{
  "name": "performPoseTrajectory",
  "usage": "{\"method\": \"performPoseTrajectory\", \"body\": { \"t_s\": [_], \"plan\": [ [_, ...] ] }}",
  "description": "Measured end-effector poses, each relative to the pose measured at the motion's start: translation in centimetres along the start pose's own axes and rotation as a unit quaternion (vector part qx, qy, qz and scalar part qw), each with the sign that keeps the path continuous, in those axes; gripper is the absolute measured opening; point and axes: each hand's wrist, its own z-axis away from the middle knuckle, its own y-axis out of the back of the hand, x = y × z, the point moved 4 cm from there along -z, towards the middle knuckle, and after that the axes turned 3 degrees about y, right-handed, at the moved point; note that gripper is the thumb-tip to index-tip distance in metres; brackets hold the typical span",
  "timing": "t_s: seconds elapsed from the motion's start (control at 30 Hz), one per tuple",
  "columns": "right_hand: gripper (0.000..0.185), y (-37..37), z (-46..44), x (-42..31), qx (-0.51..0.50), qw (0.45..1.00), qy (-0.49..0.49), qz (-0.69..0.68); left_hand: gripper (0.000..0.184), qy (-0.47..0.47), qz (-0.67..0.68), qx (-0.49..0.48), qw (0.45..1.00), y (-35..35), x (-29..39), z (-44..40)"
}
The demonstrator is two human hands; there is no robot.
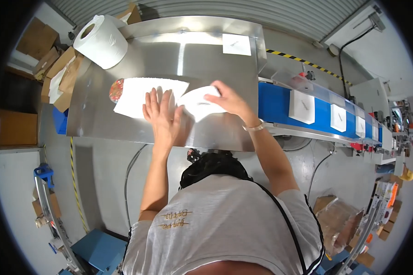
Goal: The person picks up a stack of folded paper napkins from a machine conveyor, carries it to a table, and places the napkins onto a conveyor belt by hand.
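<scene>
On the steel table (96, 112) my left hand (162, 117) lies with its fingers spread on a white sheet of paper towel (133, 94). A round red patterned item (116, 90) shows at the left edge of that sheet. My right hand (230, 100) pinches the upper right edge of a white piece (199, 103) with a small dark mark, thumb and fingers closed on it. This piece is bent and tilted, just right of my left hand, whose thumb is close to its left edge.
A large white paper roll (108, 48) stands at the table's back left, beside open cardboard boxes (62, 78). One white square (237, 45) lies at the back right. On the right, a blue conveyor belt (275, 103) carries several white squares (302, 107) behind a clear guard.
</scene>
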Motion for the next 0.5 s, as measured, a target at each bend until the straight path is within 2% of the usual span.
{"method": "performPoseTrajectory", "body": {
  "t_s": [0.03,0.07,0.1,0.13,0.17,0.23,0.3,0.37,0.47,0.5],
  "plan": [
    [0.038,1.3,1.1,0.9,0.055,0.996,0.002,-0.075,0.035,-0.011,-0.032,0.004,0.999,-0.2,-0.7,0.1],
    [0.038,2.8,2.2,1.7,0.121,0.98,0.074,-0.136,0.035,-0.012,-0.032,0.0,0.999,-0.4,-1.1,0.1],
    [0.04,4.6,3.4,2.5,0.159,0.981,0.04,-0.109,0.034,-0.012,-0.033,-0.004,0.999,-0.5,-1.4,0.1],
    [0.039,6.7,5.2,0.1,0.194,0.979,-0.053,0.041,0.033,-0.013,-0.036,-0.009,0.999,-0.5,-1.6,0.2],
    [0.038,8.6,5.6,5.7,0.266,0.962,-0.012,-0.064,0.032,-0.017,-0.035,-0.006,0.999,-0.5,-1.5,0.3],
    [0.043,13.0,8.6,6.7,0.3,0.95,-0.077,0.044,0.032,-0.024,-0.035,0.006,0.999,-0.4,-1.1,0.2],
    [0.046,16.8,10.6,7.5,0.348,0.911,-0.174,0.139,0.032,-0.024,-0.032,0.009,0.999,-0.3,-0.9,0.0],
    [0.049,19.5,12.0,11.1,0.46,0.811,-0.115,0.342,0.031,-0.026,-0.033,0.019,0.999,-0.1,-0.6,-0.1],
    [0.048,15.9,10.8,5.2,0.508,0.665,-0.076,0.543,0.031,-0.023,-0.037,0.016,0.999,-0.1,-0.5,-0.1],
    [0.047,14.1,9.1,4.1,0.449,0.775,0.035,0.444,0.03,-0.023,-0.017,0.019,0.999,-0.3,-0.7,-0.1]
  ]
}}
